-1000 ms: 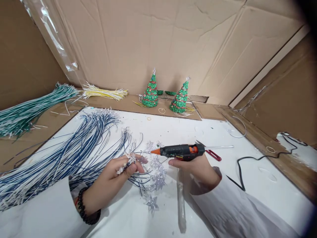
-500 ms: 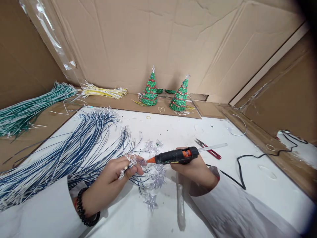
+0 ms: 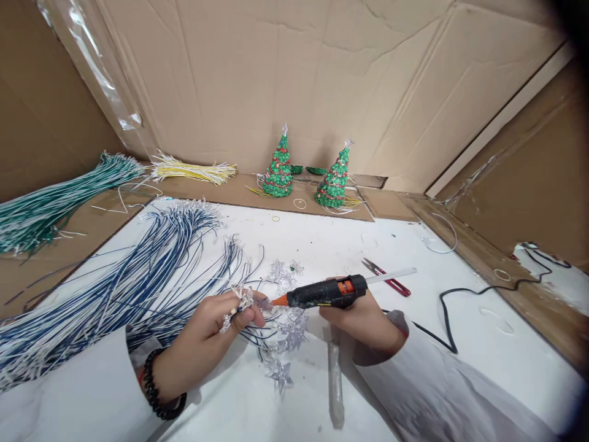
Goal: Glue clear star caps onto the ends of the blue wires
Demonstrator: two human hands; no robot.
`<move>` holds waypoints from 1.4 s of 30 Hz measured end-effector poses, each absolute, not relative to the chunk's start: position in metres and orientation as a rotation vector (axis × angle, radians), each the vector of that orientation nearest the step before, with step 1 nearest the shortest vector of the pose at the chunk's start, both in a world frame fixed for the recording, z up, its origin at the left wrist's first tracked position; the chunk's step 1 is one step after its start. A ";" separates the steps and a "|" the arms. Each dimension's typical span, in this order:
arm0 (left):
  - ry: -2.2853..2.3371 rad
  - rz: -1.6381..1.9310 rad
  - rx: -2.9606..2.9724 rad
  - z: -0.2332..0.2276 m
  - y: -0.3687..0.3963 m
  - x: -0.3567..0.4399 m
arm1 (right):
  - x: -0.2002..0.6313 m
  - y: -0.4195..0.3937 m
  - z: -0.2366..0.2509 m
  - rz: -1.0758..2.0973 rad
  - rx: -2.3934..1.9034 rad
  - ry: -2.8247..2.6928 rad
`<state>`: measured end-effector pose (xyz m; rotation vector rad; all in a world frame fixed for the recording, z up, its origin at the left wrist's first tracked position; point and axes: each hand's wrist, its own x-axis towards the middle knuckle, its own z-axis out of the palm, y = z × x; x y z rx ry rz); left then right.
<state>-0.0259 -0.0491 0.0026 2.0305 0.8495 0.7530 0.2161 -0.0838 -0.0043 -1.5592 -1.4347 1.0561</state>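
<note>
My right hand grips a black hot glue gun with an orange nozzle, and a clear glue stick juts from its back. The nozzle tip meets a small clear plastic star pinched in my left hand. Small clear pieces on wire ends also show between my left fingers. Loose clear stars lie on the white table below the gun. Blue and white wires with clear tips spread under and behind my left hand.
Red-handled thread snips lie behind the gun. Two small green Christmas trees stand at the back. Green wires and yellow wires lie at left. A black cord runs right; a clear tube lies in front.
The glue gun's rear end has dipped a little, and its glue stick has shifted slightly left. My left hand stays almost still.
</note>
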 end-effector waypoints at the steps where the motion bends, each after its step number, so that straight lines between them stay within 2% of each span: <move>1: 0.854 0.755 2.019 0.003 -0.049 -0.026 | 0.216 -0.084 -0.004 1.050 -1.544 -1.444; 10: 0.893 0.733 1.847 0.003 -0.047 -0.025 | 0.213 -0.085 -0.006 0.912 -1.429 -1.557; 21: 0.951 0.698 1.702 0.000 -0.046 -0.026 | 0.212 -0.096 -0.008 0.059 -1.147 -1.968; 28: 0.982 0.706 1.658 0.002 -0.047 -0.026 | 0.210 -0.094 -0.008 0.065 -1.105 -1.934; 36: 1.042 0.738 1.615 0.007 -0.047 -0.022 | 0.203 -0.101 -0.005 -0.228 -1.129 -2.012; 39: 1.039 0.725 1.609 0.007 -0.047 -0.021 | 0.205 -0.099 -0.003 -0.159 -1.167 -1.982; 42: 1.018 0.717 1.610 0.006 -0.047 -0.020 | 0.212 -0.092 -0.007 -0.072 -1.386 -1.868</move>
